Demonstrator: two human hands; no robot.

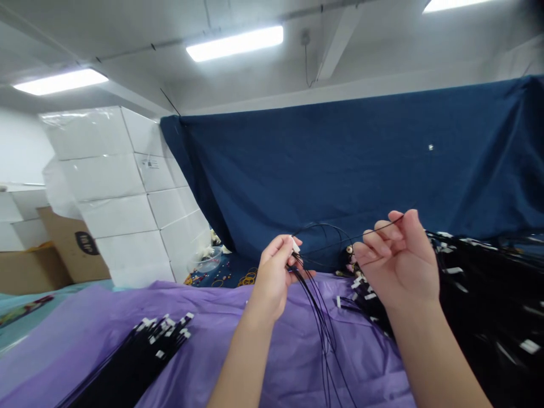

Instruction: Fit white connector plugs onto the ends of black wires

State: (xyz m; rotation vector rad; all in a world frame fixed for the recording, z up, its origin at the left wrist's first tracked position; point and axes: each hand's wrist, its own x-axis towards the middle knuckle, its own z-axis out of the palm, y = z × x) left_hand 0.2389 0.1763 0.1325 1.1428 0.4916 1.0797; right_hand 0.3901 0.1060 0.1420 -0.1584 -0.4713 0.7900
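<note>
In my left hand [276,272], fingers closed, is a bundle of thin black cords [317,309] with a white tag [294,245] at its top. The cords hang down from the hand over the purple cloth. To the right, my raised right hand [397,255] pinches one thin black cord between thumb and forefinger. That strand runs taut from the pinch back leftward toward the bundle, and some loops arch between the two hands. Its far end past the fingertips is too fine to make out.
Purple cloth [212,306] covers the surface before me. Tagged black cords lie in a bundle [140,357] at left and a large pile [480,317] at right. Behind are a clear bowl [206,260], yellow rings [249,277], stacked white boxes [123,209] and a blue curtain [323,164].
</note>
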